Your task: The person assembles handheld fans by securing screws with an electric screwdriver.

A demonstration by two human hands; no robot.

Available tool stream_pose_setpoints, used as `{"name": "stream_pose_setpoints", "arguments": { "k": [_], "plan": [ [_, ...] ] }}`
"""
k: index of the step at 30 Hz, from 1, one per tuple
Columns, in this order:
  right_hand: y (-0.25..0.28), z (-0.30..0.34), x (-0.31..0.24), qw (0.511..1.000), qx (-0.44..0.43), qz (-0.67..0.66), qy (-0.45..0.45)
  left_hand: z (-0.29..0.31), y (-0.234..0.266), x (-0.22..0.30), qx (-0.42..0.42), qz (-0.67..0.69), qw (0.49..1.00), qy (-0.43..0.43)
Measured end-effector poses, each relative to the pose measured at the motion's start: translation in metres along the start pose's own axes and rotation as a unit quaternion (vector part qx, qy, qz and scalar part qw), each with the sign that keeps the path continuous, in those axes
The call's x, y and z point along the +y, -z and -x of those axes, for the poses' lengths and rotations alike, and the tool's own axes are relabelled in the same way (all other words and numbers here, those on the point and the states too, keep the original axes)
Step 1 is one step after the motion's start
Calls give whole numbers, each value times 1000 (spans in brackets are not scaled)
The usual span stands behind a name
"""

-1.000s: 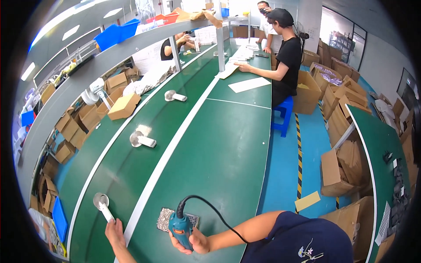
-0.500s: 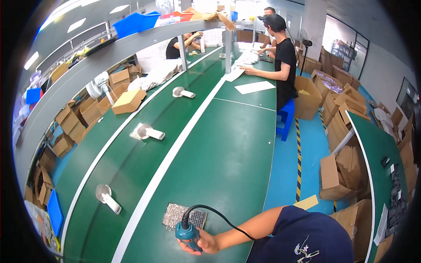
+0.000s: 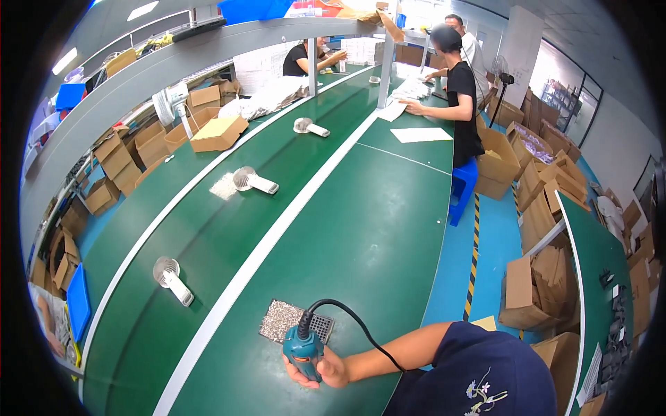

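Note:
My right hand (image 3: 333,369) is wrapped round a teal-bodied corded power tool, which looks like an electric screwdriver (image 3: 303,353). Its black cable rises from the top and loops back over my forearm. The lower end of the tool is hidden by my hand. Just beyond it, on the green bench, lies a dark gridded tray (image 3: 321,327), with a heap of small silvery screw-like parts (image 3: 281,320) over its left part. My left hand is out of view.
Handheld fans (image 3: 173,279), white with round grey heads, lie spaced along the green belt (image 3: 208,229) on the left. A white rail (image 3: 277,225) divides belt from bench. Ahead on the right, a person in black (image 3: 461,104) sits on a blue stool (image 3: 463,187). Cardboard boxes (image 3: 534,291) line the floor.
The whole view has tilted, so the bench and fans appear higher and slightly to the right. My right hand keeps its grip on the screwdriver beside the tray.

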State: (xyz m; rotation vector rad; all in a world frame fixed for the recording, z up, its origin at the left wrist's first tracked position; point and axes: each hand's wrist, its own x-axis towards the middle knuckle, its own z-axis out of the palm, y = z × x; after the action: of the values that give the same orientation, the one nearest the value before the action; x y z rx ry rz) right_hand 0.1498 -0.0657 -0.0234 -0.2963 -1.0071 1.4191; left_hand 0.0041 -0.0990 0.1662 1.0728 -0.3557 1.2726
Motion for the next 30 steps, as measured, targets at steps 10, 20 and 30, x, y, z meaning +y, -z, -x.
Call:
{"name": "stream_pose_setpoints", "arguments": {
  "k": [10,20,30],
  "plan": [
    [4,4,-4,1000,8,19,5,2,-5,3,-53,9,997,50],
    [0,0,-2,999,45,26,-9,-11,22,-14,-61,150,979,122],
    [0,-1,-7,996,73,38,-19,-8,17,-28,-66,294,945,128]
  ]
}}
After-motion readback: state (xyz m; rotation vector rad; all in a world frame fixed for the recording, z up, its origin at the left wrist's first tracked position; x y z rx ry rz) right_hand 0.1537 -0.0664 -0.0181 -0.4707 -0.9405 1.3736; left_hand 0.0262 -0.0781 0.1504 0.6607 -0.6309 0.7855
